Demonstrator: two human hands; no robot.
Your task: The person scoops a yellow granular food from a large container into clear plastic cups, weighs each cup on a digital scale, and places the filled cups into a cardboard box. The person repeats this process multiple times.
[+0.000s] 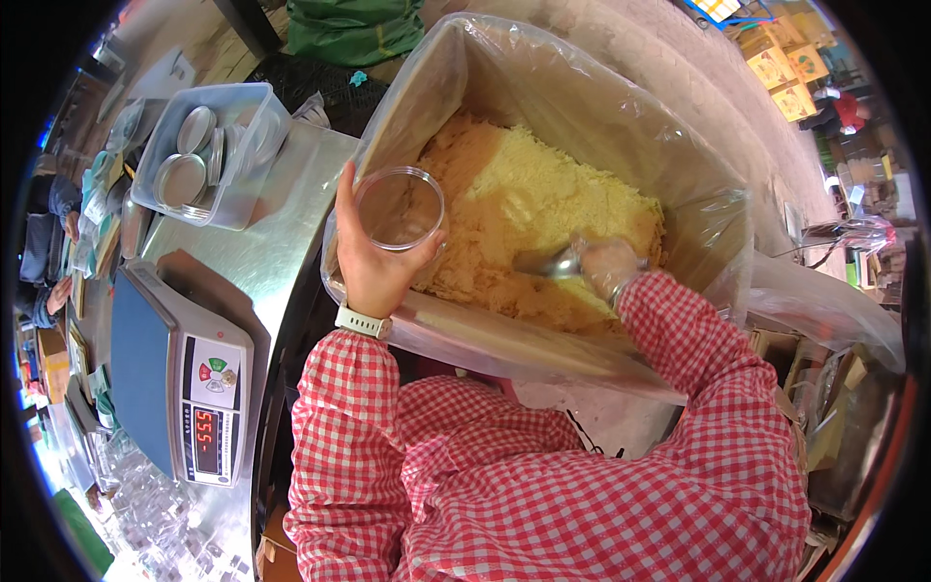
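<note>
A round clear plastic jar [400, 209] is held by my left hand [378, 265] over the near left rim of a large box. A clear plastic liner [582, 94] covers the inside of this box. Yellow, fluffy shredded or crumbly food [538, 182] fills its lower part; its exact kind I cannot tell. My right hand [609, 265] grips a shiny metal scoop [560, 264], its front part in the yellow food. The scoop's handle is mostly hidden by my fingers. The jar's mouth faces up, and I see no food in it.
On the steel table [240, 251] at left stand a digital scale [211, 364] with a lit display and a plastic bin [251, 182] of round lids. Many clear containers [145, 509] lie lower left. Another person's hands [61, 293] show at far left. Cartons [789, 73] are stacked upper right.
</note>
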